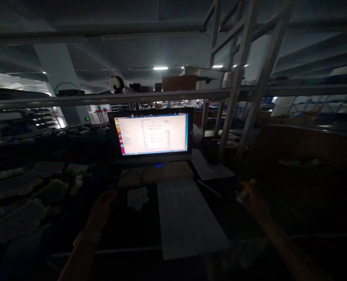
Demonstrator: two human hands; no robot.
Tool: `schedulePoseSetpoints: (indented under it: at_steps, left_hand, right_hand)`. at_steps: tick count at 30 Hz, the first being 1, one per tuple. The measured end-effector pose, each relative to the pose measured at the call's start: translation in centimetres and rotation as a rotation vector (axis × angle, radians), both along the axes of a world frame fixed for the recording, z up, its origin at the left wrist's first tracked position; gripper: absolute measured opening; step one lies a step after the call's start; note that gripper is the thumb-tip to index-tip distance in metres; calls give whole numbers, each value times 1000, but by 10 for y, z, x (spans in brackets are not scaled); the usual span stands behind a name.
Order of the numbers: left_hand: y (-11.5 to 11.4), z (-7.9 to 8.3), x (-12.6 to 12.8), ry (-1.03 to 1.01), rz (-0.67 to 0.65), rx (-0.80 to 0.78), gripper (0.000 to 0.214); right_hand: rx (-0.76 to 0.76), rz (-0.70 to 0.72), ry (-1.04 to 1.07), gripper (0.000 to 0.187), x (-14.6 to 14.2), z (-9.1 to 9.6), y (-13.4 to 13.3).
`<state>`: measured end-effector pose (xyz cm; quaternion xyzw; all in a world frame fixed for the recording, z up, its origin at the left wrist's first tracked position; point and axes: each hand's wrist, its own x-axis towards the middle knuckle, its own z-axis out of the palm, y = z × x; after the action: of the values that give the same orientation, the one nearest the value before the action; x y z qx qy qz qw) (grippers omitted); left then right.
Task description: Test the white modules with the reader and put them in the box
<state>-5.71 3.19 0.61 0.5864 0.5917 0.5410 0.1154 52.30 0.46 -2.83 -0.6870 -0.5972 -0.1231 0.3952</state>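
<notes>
In the dim light my left hand [103, 205] hovers left of a pale flat plastic part [138, 198] with a notched outline, not touching it. Its fingers are curled together; what they hold, if anything, is too dark to make out. A watch or band [87, 237] circles that wrist. On the right, my right hand [257, 203] is closed around a small white tube with a yellow end [244, 194]. Between the hands lies a long white paper sheet [187, 218], and a thin pale stick or pen [209, 188] rests beside it.
A lit monitor [152, 134] stands behind a keyboard [161, 174]. Another paper [211, 166] lies to its right. Several pale plastic parts [18, 220] are heaped at left. A shelf [109, 100] crosses above, meeting metal posts [234, 78]. A brown carton [296, 144] stands at right.
</notes>
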Motion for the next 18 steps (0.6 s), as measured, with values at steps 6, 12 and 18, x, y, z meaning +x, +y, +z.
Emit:
schedulePoseSetpoints:
  at_steps: [6, 12, 18]
  left_hand:
    - [-7, 13, 24, -275, -115, -113, 58]
    - [-4, 17, 40, -73, -119, -98, 58]
    - [-1, 6, 44, -12, -132, -73, 56]
  right_hand:
    - [23, -39, -25, 44, 1, -4, 1]
    - [-8, -54, -18, 46, 5, -8, 3]
    - [-39, -50, -5, 48, 4, -7, 3]
